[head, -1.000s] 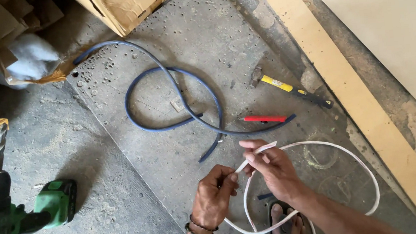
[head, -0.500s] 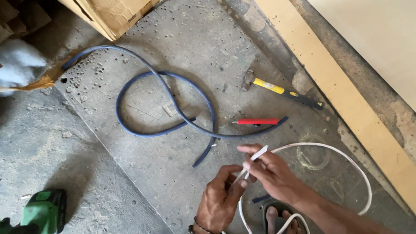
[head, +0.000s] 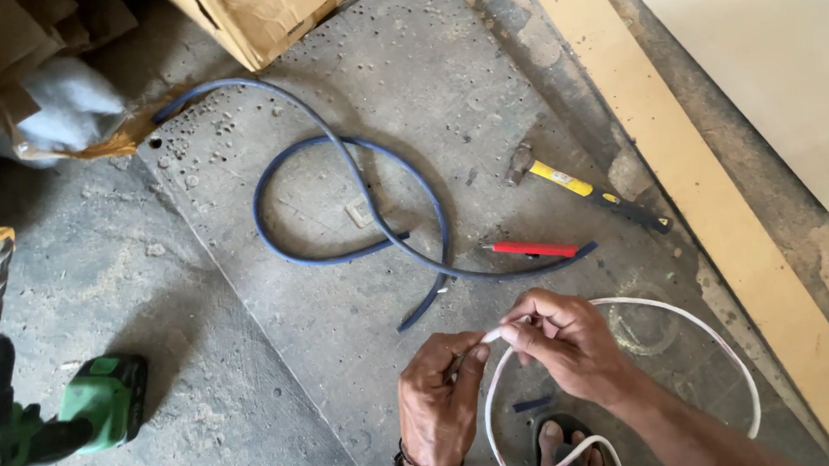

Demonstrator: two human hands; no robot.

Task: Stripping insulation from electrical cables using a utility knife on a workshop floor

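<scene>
The left hand (head: 438,391) and the right hand (head: 569,344) are close together low in the view, above a grey concrete slab (head: 340,299) that lies on the floor. Both hold the same thin white flexible cable (head: 736,365). The grip of the left hand is pressed together, with thumb and fingers pinching the cable near its end. The grip of the right hand is also pinching the cable, just beside the left one, so that a short piece of cable goes between the two hands. From the hands the white cable makes a wide loop to the right and comes back down near a foot in a dark sandal (head: 568,444).

On the slab above the hands lies a dark blue rubber hose (head: 350,184) curled in a loop. Near it are a red pencil-like marker (head: 534,249) and a hammer with a yellow and black handle (head: 591,193). A green and black cordless drill (head: 12,428) lies on the floor at the left, well apart from the hands. A brown cardboard box (head: 265,11) stands at the top, and a long pale wooden board (head: 691,189) runs along the right side.
</scene>
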